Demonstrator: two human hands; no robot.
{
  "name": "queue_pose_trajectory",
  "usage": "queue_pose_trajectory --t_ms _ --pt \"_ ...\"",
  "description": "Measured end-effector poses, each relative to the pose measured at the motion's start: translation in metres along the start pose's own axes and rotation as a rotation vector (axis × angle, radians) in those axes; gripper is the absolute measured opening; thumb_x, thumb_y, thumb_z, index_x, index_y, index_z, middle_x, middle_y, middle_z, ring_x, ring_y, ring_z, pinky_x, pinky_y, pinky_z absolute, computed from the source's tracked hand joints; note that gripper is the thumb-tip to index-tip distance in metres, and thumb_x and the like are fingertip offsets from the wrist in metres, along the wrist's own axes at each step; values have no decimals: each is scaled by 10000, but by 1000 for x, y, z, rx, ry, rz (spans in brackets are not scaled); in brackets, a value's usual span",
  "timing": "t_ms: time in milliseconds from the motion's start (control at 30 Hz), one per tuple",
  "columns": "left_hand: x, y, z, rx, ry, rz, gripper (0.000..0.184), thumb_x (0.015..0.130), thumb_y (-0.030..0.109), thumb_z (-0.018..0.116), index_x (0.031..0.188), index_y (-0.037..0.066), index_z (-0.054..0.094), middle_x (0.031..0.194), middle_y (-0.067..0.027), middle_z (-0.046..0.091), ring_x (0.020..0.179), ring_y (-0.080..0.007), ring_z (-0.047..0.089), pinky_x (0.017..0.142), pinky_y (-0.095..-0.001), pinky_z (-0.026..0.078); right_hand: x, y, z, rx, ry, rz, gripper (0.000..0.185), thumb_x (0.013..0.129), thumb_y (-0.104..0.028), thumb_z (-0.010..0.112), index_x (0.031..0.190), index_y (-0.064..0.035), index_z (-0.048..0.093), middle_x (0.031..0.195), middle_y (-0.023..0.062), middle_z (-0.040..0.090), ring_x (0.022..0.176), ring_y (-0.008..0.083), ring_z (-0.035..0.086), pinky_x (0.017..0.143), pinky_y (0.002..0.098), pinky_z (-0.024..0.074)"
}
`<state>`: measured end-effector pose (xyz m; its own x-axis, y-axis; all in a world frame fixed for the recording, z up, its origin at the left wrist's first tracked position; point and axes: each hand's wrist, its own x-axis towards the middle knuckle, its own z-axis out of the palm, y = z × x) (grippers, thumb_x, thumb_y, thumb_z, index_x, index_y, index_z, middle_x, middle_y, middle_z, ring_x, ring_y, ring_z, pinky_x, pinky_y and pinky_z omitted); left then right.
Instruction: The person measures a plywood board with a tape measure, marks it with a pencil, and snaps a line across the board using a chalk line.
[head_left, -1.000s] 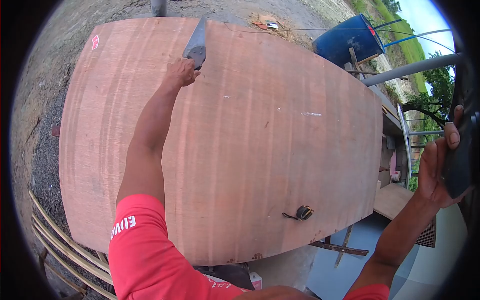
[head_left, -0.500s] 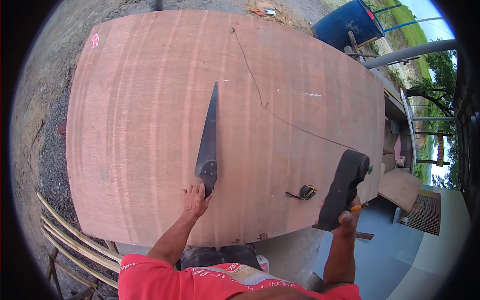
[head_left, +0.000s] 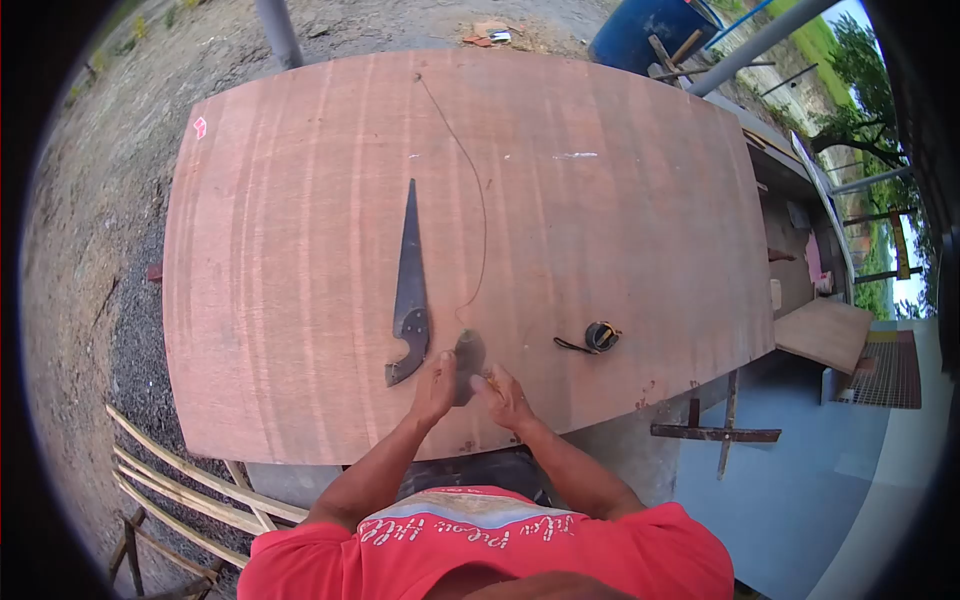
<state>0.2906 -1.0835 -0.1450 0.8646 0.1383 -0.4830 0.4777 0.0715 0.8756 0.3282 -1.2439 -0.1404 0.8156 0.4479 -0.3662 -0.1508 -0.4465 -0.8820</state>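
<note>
A dark chalk line reel (head_left: 469, 360) stands between my two hands at the near part of a plywood sheet (head_left: 600, 240); it is somewhat blurred. My left hand (head_left: 434, 388) closes on its left side. On its other side my right hand (head_left: 505, 398) grips it, with what looks like a pencil (head_left: 495, 381) among the fingers. From the reel's front a thin string (head_left: 484, 230) curves away to a small dark spot near the far edge. Just left of my left hand lies a handsaw (head_left: 409, 280), blade pointing away. A tape measure (head_left: 601, 337) rests to the right.
Wooden slats (head_left: 180, 490) stand at the lower left. A blue barrel (head_left: 640, 35) and grey pole (head_left: 760, 48) are beyond the far right corner. A smaller board (head_left: 825, 333) lies right of the sheet, above a blue-grey floor (head_left: 740, 500).
My right hand has brought the reel from the right to the middle, and the string has swung left with it. My left hand has let go of the saw handle and moved to the reel.
</note>
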Motion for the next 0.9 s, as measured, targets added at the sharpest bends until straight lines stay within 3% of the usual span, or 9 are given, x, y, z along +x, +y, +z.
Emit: queue_pose_trajectory --t_ms 33,100,200,300,467,567,700,733,900 --pt "2 -19 12 145 70 89 557 1038 450 270 1063 1 598 904 -59 608 812 -113 551 751 -247 450 -4 13 -7 -75 3 -91 316 897 -257 619 971 13 472 762 196 620 725 312 655 655 407 501" --pt "-17 -4 46 -97 41 25 527 1031 456 304 1150 13 564 970 -70 616 820 -129 572 759 -246 467 -19 24 -21 -101 65 -128 297 904 -254 581 1001 7 478 778 267 614 767 441 629 670 480 490" --pt "-46 31 92 -175 -29 -126 557 986 449 468 1317 2 440 1096 -114 591 919 -163 598 816 -251 491 -41 22 -62 -123 24 -90 248 896 -204 576 981 23 524 817 245 634 774 426 630 642 456 474" --pt "-46 10 124 95 113 286 519 966 390 534 1219 -61 484 907 -108 611 727 -171 600 671 -293 502 -64 6 -104 -263 -22 -195 251 883 -213 594 971 13 527 776 243 631 744 439 620 623 478 474" --pt "-88 41 140 449 152 254 1012 788 666 620 1394 -94 340 1201 -327 501 1080 -343 536 921 -422 431 -79 -17 -162 -558 -65 -415 253 886 -261 582 936 -15 550 798 237 648 778 423 641 687 493 515" --pt "-129 69 154 411 139 223 1008 800 679 594 1388 -99 339 1199 -320 511 1100 -358 541 949 -411 426 -90 -27 -173 -355 -76 -464 212 859 -221 622 876 -12 593 817 207 662 767 389 650 669 454 515" --pt "-146 68 149 326 229 247 873 865 627 549 1348 -87 410 1210 -320 511 1138 -359 536 952 -401 430 -124 -33 -164 -83 -177 -444 173 814 -151 666 904 -12 616 803 192 655 735 357 648 648 412 511" --pt "-145 62 146 350 300 284 708 939 534 491 1265 -94 487 1098 -281 584 1043 -316 589 894 -385 456 -130 -33 -157 -43 -215 -452 173 801 -131 679 913 -13 621 796 186 652 727 349 647 643 402 509" --pt "-175 83 141 243 392 383 527 997 404 426 1114 -93 557 806 -180 629 765 -228 594 717 -363 456 -122 -34 -126 -188 -189 -814 185 760 -84 715 920 -25 644 802 148 650 711 305 649 635 370 515"
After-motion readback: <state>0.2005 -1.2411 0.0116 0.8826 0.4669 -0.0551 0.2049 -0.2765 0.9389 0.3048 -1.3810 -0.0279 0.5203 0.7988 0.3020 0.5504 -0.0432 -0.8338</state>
